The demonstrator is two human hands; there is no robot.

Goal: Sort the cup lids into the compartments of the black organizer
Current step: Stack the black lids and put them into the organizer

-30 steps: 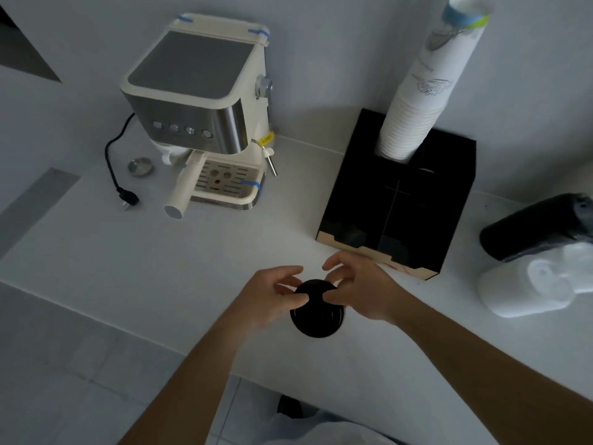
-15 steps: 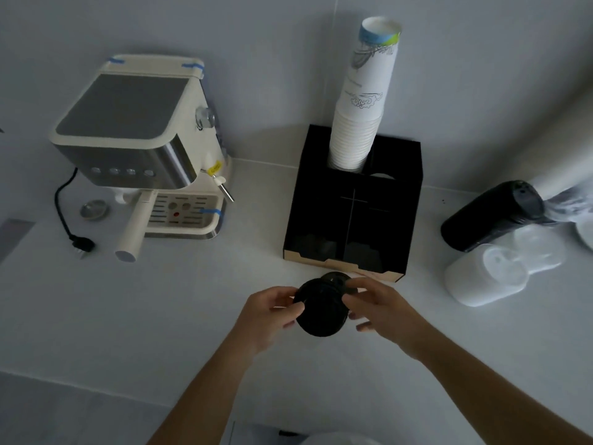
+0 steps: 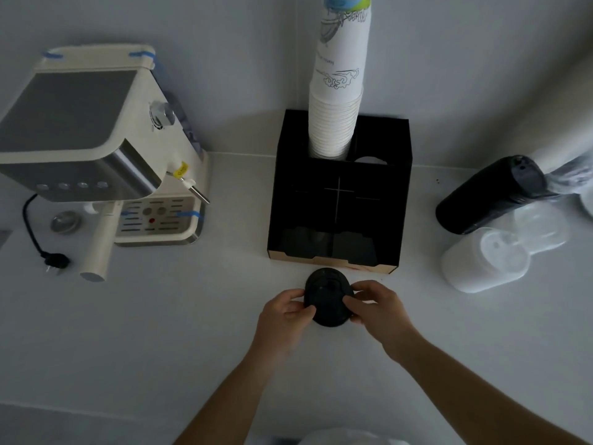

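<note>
A stack of black cup lids [image 3: 327,297] is gripped from both sides, just in front of the black organizer [image 3: 340,200]. My left hand [image 3: 282,316] pinches its left edge and my right hand [image 3: 378,308] pinches its right edge. The organizer stands at the back of the white counter with dark front compartments and a tall stack of white paper cups [image 3: 340,91] in its rear left hole. At the right lie a sleeve of black lids [image 3: 487,194] and sleeves of white lids [image 3: 487,261].
A cream espresso machine [image 3: 96,146] stands at the left with its portafilter handle [image 3: 96,248] sticking forward, a black power cord and plug [image 3: 54,261] beside it, and a small metal filter basket [image 3: 65,221]. The counter's front edge runs below my forearms.
The view has swung right and closer. Both hands have carried the black lids forward toward the organizer's front edge, staying closed on them.
</note>
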